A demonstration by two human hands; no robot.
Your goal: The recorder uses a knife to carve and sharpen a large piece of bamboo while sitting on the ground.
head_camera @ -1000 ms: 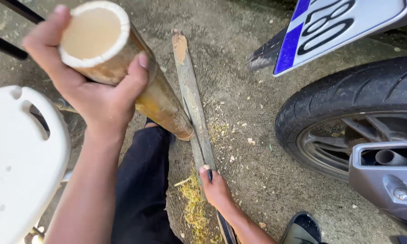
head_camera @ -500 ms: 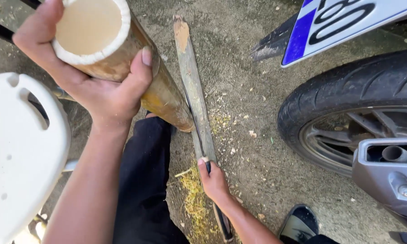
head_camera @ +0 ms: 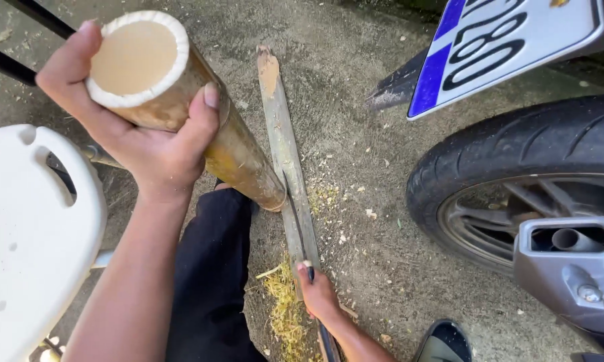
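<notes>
The left hand (head_camera: 137, 131) is staying clamped around the thick tan bamboo pole (head_camera: 181, 107), which has tilted slightly, its foot resting on the grey wooden plank (head_camera: 285, 154). The right hand (head_camera: 318, 295) is closed on a dark-handled blade (head_camera: 295, 211), now sliding lower beside the yellow shavings (head_camera: 285, 308).

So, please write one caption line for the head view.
Left hand grips thick hollow bamboo tube; right hand holds dark blade against flat wooden slat.

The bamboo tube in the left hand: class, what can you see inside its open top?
Inside the bamboo tube only a pale, smooth flat surface shows, ringed by the whitish cut wall. Anything deeper is hidden. The left hand wraps its outside.
</notes>
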